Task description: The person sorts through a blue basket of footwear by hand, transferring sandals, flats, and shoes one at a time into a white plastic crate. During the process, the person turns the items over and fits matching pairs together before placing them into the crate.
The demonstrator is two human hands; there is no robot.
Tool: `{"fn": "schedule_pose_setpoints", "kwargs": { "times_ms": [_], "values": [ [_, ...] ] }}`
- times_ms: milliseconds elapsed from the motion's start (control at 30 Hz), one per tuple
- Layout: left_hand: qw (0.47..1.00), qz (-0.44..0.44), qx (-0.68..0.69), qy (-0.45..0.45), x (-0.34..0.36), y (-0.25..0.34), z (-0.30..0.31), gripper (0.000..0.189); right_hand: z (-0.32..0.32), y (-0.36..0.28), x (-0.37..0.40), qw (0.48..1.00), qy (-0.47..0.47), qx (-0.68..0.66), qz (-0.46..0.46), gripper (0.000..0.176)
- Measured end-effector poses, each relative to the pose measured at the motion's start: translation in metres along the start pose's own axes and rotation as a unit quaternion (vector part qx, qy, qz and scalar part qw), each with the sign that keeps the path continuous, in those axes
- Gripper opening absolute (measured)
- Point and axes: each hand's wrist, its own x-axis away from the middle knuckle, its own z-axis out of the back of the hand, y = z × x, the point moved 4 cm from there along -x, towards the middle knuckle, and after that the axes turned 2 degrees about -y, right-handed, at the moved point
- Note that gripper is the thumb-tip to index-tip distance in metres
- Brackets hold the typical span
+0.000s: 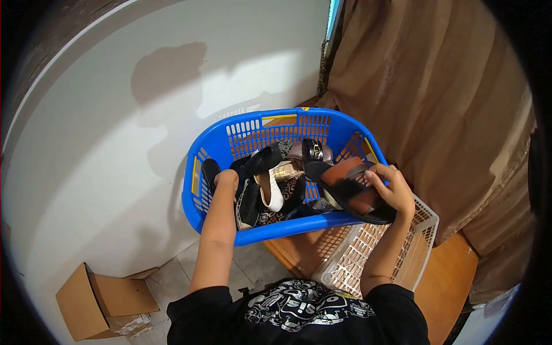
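Right hand (394, 188) is up at the right rim of the blue basket (299, 113), fingers wrapped over the top of a brown sandal (359, 198) and thumb beneath, a firm closed grip. The sandal tilts across that rim, its dark sole facing down and its toe pointing in towards the pile. Over on the other side, the left hand (226, 179) is plunged into the basket near its left wall, knuckles up and curled tight. The fingers are buried among the footwear, so I cannot tell what they have hold of, if anything. The two hands sit well apart, with the heap of shoes between them. Just beside the left hand lies a white shoe (270, 192), sole inward, and a black shoe (210, 172) stands against the basket's left wall, right next to the wrist. Further back, a buckled sandal (313, 150) rests near the far wall of the basket. The basket itself sits over the left edge of the wooden surface (445, 282), and a white basket (368, 253) lies on that surface, tucked under the blue one's right side, directly beneath the held sandal. Behind it all is a pale wall (115, 144), a brown curtain (431, 86) hangs to the right, and an open cardboard box (98, 299) sits on the tiled floor (172, 279) at lower left.
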Motion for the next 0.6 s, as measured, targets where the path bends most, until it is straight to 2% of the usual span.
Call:
{"fn": "schedule_pose_setpoints", "kwargs": {
  "times_ms": [33,200,233,300,333,367,433,500,600],
  "values": [
    [1.0,-0.001,-0.001,0.002,-0.027,0.0,0.009,0.039,0.001,-0.001,0.007,1.0,0.002,0.001,0.0,0.02],
    [0.984,-0.049,0.14,-0.097,-0.165,-0.02,0.04,0.027,0.008,-0.005,0.039,0.999,0.023,-0.014,-0.033,0.018],
    [0.984,-0.048,0.141,-0.1,-0.146,-0.021,0.033,0.027,0.01,-0.006,0.043,0.998,0.04,-0.023,-0.039,0.017],
    [0.983,-0.152,0.095,0.043,-0.049,-0.012,0.025,0.028,0.01,-0.005,0.052,0.998,0.036,-0.018,-0.044,0.016],
    [0.979,-0.143,0.119,0.082,-0.019,-0.015,0.021,0.024,0.009,-0.004,0.057,0.998,0.039,-0.014,-0.05,0.016],
    [0.979,-0.143,0.117,0.081,-0.016,-0.018,0.022,0.024,0.009,-0.005,0.062,0.997,0.044,-0.01,-0.055,0.016],
    [0.969,-0.183,0.095,0.138,-0.009,-0.023,0.03,0.02,0.009,-0.007,0.069,0.997,0.061,0.019,-0.036,0.016],
    [0.957,-0.217,0.092,0.168,0.007,-0.03,0.028,0.018,0.007,0.001,0.074,0.995,0.069,0.019,-0.068,0.017],
    [0.887,-0.295,0.157,0.319,0.053,-0.044,0.017,0.011,0.007,0.004,0.074,0.995,0.051,0.011,-0.091,0.017]
  ]
}}
